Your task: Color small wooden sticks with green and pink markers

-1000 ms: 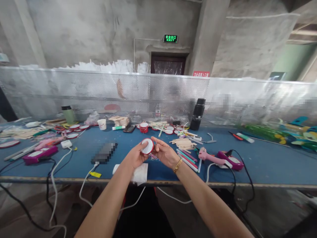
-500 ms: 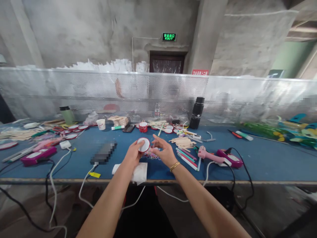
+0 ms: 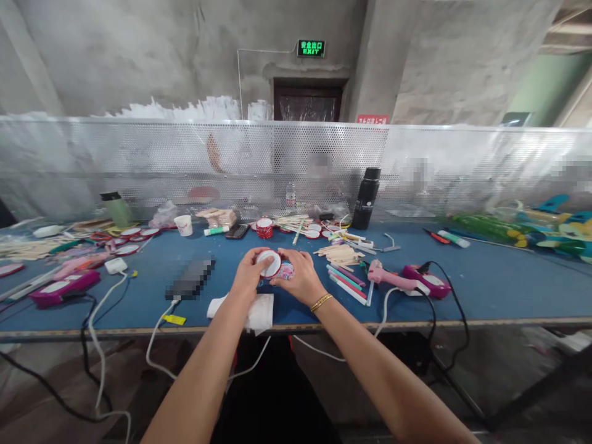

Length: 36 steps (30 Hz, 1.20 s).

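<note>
My left hand grips a small round disc, white on its face with a red rim, held just above the blue table. My right hand is closed against the disc's right side, fingers curled round a small bundle of coloured bands. A gold bracelet sits on my right wrist. A folded white cloth lies under my left wrist at the table's near edge.
A pink glue gun and its purple stand lie to the right, with coloured sticks and wooden sticks. A phone, cables, a black bottle, a green cup and more discs are about. A perforated metal screen backs the table.
Both hands moved lower and closer to the table. My right hand, open beside the disc before, has closed in against it over the coloured bands. The camera tilted down slightly.
</note>
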Each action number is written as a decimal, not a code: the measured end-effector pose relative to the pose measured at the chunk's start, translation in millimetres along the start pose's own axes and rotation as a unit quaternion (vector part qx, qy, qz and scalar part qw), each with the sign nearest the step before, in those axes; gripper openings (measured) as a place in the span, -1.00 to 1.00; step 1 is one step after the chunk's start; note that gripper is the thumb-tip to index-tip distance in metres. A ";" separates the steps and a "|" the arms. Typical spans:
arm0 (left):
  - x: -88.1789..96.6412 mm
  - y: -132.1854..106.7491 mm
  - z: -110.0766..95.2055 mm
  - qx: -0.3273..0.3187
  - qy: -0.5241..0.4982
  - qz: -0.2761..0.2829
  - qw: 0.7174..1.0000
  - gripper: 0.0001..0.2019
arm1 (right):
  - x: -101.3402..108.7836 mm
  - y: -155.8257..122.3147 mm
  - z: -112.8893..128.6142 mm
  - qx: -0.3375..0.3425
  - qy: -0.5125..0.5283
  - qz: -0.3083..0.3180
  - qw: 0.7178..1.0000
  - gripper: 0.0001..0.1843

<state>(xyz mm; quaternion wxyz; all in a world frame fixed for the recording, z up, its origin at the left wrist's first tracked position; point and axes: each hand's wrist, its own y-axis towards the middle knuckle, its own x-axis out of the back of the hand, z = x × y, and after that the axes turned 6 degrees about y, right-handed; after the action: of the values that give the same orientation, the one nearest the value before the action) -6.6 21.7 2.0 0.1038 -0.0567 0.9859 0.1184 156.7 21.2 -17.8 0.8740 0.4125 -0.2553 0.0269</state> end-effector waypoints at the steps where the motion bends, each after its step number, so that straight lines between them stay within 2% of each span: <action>1: -0.1 0.0 0.3 -0.001 0.005 0.004 1.000 -0.50 | -0.3 -0.1 -0.2 0.001 -0.004 0.000 1.000 -0.23; 16: -2.1 -1.5 0.9 -0.023 0.032 0.034 0.999 -0.65 | -4.0 -0.2 -2.2 0.027 -0.043 0.013 0.999 -0.33; 36: 0.9 -4.0 -0.1 -0.021 0.048 0.060 0.997 -0.64 | -6.2 1.2 -3.3 -0.002 -0.027 0.034 0.999 -0.38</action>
<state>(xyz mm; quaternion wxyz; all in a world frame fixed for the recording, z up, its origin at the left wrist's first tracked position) -6.9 17.8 1.0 0.0482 -0.0047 0.9887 0.1419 152.4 25.4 -21.6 0.8665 0.4022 -0.2924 0.0447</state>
